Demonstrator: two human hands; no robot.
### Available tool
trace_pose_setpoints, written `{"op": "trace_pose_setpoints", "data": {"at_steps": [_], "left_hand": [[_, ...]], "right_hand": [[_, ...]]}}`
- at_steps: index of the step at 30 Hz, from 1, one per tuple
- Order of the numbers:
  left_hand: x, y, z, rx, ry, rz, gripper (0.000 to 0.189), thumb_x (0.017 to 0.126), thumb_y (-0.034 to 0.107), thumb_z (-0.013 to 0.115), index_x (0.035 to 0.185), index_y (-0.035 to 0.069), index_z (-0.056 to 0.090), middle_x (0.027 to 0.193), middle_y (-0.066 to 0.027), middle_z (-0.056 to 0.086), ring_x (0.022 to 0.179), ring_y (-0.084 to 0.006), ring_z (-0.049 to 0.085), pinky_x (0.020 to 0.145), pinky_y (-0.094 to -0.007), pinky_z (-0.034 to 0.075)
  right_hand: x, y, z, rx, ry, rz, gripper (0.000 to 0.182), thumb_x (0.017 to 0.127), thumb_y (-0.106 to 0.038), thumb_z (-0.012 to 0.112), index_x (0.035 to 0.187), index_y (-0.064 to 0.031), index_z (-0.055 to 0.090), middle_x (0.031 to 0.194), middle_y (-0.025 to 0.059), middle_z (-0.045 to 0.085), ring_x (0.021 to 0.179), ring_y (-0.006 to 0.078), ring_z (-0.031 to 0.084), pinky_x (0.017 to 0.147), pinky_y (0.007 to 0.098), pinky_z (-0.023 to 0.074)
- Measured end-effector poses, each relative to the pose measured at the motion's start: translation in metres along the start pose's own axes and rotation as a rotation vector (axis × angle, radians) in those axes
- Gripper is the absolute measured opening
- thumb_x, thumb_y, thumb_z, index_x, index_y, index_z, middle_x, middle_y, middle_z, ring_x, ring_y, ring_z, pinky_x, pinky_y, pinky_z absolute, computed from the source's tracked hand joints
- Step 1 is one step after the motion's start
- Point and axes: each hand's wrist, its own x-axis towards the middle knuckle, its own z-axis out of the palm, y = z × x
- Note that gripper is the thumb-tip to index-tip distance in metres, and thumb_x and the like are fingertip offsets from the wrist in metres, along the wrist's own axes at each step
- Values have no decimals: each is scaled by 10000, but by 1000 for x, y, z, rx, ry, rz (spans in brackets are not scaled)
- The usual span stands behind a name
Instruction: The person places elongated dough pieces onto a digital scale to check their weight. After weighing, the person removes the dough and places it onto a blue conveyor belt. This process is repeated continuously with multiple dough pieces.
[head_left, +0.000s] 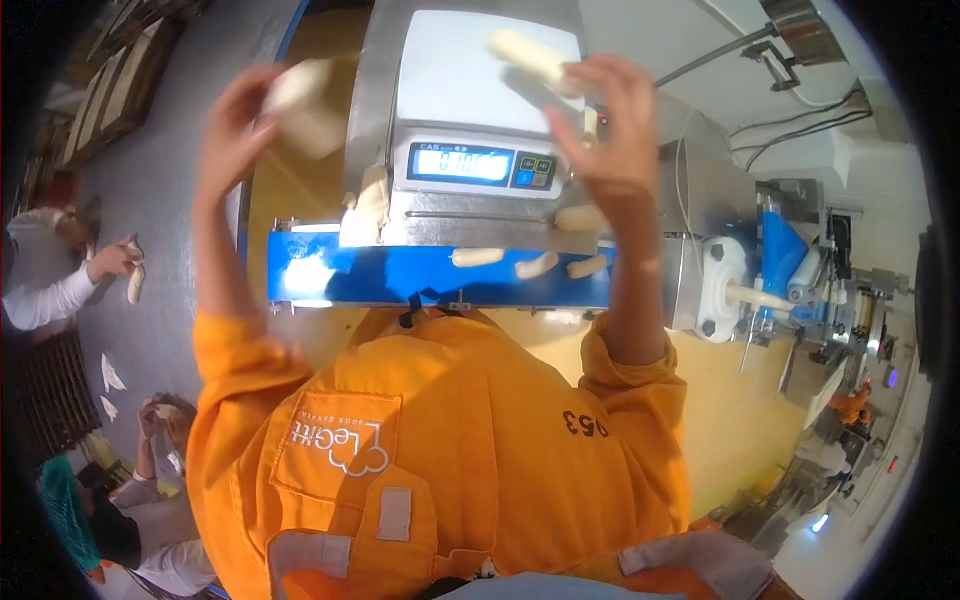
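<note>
Blurred by motion, my left hand (236, 124) grips a pale dough piece (296, 88) out to the left of the scale. A second blurred, tan shape (319, 133) appears just under that piece; I cannot tell what it is. My right hand (611, 124) has its fingertips on the lower end of a dough roll (525, 54), which lies slanted over the white weighing plate (442, 82) and casts a shadow on it. Below the plate is the CAS scale's lit display (461, 163). Part of another dough piece (590, 129) shows beside my right palm.
Several dough rolls (478, 257) lie on the blue conveyor belt (375, 277). Dough scraps (373, 199) and one roll (579, 218) rest on the steel stand. A machine outlet (727, 289) extrudes dough at right. Co-workers' hands (112, 259) handle dough at the left steel table (161, 225).
</note>
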Motion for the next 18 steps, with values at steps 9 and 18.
{"op": "trace_pose_setpoints", "data": {"at_steps": [9,18], "left_hand": [[-190,-72,-235,1386,83,-467,609,883,210,693,1412,77,423,1326,-220,516,1244,-355,504,1011,-409,437],[70,25,65,683,-95,249,605,822,93,695,1388,147,489,1405,-121,493,1274,-343,493,1071,-442,411]], "right_hand": [[-231,-14,98,245,-722,-28,365,836,-92,625,1198,-122,597,1114,106,608,936,296,647,785,408,544],[-307,22,162,-133,-872,-119,230,874,-118,573,1097,-128,628,1071,131,584,1021,311,600,887,436,487]]}}
